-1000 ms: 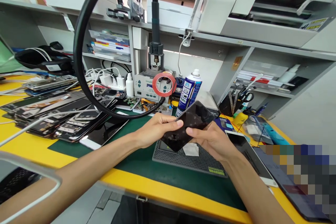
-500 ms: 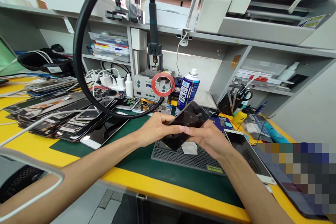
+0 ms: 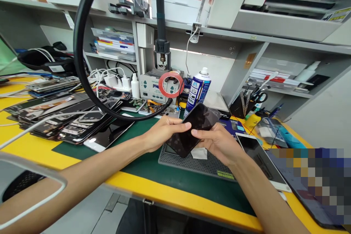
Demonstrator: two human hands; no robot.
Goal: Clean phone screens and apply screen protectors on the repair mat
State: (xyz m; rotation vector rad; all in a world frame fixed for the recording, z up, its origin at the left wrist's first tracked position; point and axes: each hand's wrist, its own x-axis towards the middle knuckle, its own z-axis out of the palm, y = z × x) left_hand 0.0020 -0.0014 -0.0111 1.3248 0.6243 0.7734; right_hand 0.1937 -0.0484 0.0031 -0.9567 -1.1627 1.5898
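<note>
A dark smartphone (image 3: 183,142) is held tilted above the bench by both hands. My left hand (image 3: 167,131) grips its left edge, thumb lying on the dark glass and fingers hidden behind. On the opposite edge, my right hand (image 3: 215,139) is closed round the phone, its thumb pressed on the glass close to the left thumb. Beneath the phone lies a grey perforated mat (image 3: 189,166), with a small white wipe (image 3: 199,153) on it. A blue and white spray can (image 3: 196,89) stands just behind the phone.
Phone parts lie stacked (image 3: 68,117) at the left. A black flexible hose (image 3: 78,55) arches from a control box (image 3: 149,86) with a red tape ring (image 3: 161,85). To the right are a white-framed tablet (image 3: 263,162), a tool holder (image 3: 238,106) and a larger dark panel (image 3: 298,193).
My thumbs have drawn apart on the glass, where they were nearly touching before. The phone stays in both hands at almost the same place. The view has shifted slightly.
</note>
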